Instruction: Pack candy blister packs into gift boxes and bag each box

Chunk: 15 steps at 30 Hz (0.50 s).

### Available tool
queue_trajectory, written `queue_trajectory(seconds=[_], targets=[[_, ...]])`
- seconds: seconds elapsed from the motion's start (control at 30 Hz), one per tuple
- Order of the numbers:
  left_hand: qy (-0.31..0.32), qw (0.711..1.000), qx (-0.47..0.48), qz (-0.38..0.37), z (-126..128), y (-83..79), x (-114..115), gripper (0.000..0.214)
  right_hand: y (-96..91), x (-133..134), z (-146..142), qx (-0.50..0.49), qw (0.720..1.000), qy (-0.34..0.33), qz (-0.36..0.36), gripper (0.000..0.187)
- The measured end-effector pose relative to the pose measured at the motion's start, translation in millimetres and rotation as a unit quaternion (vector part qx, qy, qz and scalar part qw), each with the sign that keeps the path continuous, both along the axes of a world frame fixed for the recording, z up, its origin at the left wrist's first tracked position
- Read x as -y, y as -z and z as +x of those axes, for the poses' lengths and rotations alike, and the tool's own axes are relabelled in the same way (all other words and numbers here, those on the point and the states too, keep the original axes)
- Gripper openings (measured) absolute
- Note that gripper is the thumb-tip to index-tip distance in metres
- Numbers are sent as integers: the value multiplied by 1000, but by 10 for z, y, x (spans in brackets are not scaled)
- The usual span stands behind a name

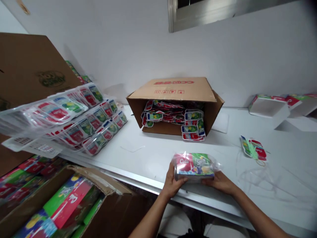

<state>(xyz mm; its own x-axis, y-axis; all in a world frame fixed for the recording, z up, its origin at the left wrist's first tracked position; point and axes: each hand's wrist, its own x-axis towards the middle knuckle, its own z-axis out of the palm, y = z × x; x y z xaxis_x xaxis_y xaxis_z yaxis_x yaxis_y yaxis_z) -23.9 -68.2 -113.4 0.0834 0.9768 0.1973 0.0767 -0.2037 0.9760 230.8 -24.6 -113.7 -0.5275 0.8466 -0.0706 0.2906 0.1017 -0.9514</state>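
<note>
Between my two hands is a small printed box (194, 164) in clear plastic wrap, with a red "Cola" half and a green "Sprite" half. My left hand (172, 181) grips its left end, thumb along the lower edge. At the other end my right hand (220, 181) holds the lower right corner, its fingers partly hidden by the box and loose wrap. The box is just above the table's front edge. Behind it, a cardboard carton (173, 90) lies on its side, its opening facing me, with many cola and lemon packets (193, 127) inside and spilling out.
Stacked clear trays of packets (99, 115) lean at the left. Below them, an open carton (116, 190) holds several wrapped boxes (71, 201). On the right lie loose packets with green ties (257, 149), thin plastic strips, and open printed boxes (268, 105) against the wall.
</note>
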Motion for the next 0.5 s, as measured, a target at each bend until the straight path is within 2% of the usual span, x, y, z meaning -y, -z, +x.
queue_trajectory(seconds=[0.07, 0.13, 0.17, 0.23, 0.33, 0.43, 0.5], targets=[[-3, 999, -29, -17, 16, 74, 59, 88, 77, 9, -4, 18, 1000, -26, -1, 65], [-13, 998, -64, -18, 33, 82, 68, 92, 127, -2, -16, 13, 999, -23, 17, 64], [-23, 997, -78, -18, 43, 47, 42, 89, 124, -20, -29, 12, 1000, -11, 24, 67], [-64, 992, -97, -48, 60, -89, -70, 71, 54, -87, -66, 17, 999, 37, 18, 76], [-116, 978, -122, -127, 44, -337, -287, 54, -140, -219, -111, 13, 993, 106, -47, 89], [-95, 976, -124, -154, -3, -448, -368, 54, -249, -259, -110, -7, 988, 99, -120, 95], [-51, 980, -110, -155, -13, -421, -312, 67, -220, -207, -106, -1, 992, 77, -102, 94]])
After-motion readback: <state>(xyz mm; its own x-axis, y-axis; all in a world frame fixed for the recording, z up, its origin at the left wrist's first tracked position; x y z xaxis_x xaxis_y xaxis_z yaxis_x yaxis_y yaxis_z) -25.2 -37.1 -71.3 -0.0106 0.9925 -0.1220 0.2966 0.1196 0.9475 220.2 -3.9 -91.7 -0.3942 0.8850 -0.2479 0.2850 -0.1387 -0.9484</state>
